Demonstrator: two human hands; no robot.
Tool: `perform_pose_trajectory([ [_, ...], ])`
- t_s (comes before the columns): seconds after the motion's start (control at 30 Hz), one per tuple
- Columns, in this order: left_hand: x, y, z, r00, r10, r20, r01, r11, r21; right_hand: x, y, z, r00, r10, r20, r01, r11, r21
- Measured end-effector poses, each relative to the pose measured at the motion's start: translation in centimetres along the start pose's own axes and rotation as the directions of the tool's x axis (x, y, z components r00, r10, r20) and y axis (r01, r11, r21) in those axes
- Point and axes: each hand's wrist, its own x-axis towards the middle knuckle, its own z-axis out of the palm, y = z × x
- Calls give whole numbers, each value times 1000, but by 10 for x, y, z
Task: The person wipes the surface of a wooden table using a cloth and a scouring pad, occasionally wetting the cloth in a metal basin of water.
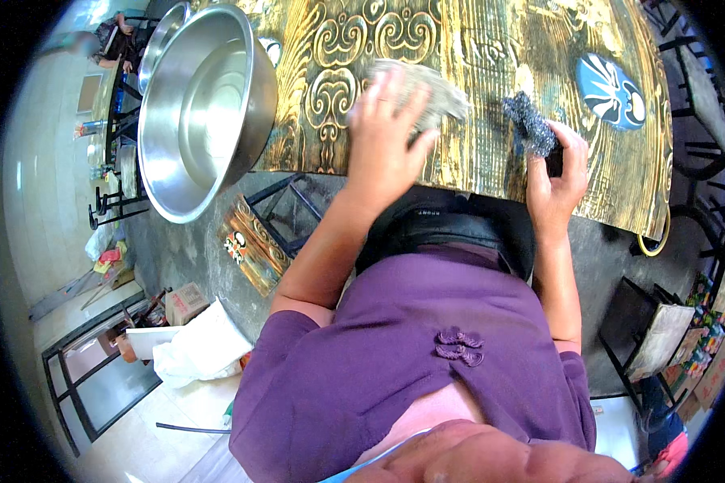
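My left hand (386, 133) lies palm down, fingers spread, on a grey cloth (438, 96) against a wooden tabletop (477, 139). Motion blurs the fingers and the cloth. The table has raised scroll carving in gold and dark brown. Near its front edge my right hand (559, 175) holds a dark, glittery scouring pad (528, 124) between thumb and fingers. To the right of that hand, a blue, white and black painted mask design (611, 92) shows on the wood.
A large steel basin (217, 115) stands at the table's left, overlapping a second basin (163, 36). Below it is a small painted wooden stool or board (254, 244). Chairs (652, 338) stand at right. A white sack (199, 347) and a cardboard box (186, 303) lie lower left. Another person (118, 45) sits far left.
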Motion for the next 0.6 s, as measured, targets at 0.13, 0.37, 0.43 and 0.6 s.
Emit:
perform_pose_trajectory([
  [0.13, 9, 30, 9, 988, 143, 52, -134, 979, -153, 0, -1, -1, 999, 46, 2, -46, 999, 18],
  [0.37, 6, -33, -15, 988, -103, -118, 90, 990, -110, 1, 0, -3, 1000, 17, -2, -17, 999, 37],
  [0.43, -4, -75, -19, 953, -190, -237, 181, 982, -62, 0, 0, -2, 1000, 22, -6, -22, 999, 44],
  [0.6, -10, -62, -21, 953, -178, -245, 182, 983, -6, 0, -2, -1, 999, 43, 7, -43, 998, 45],
])
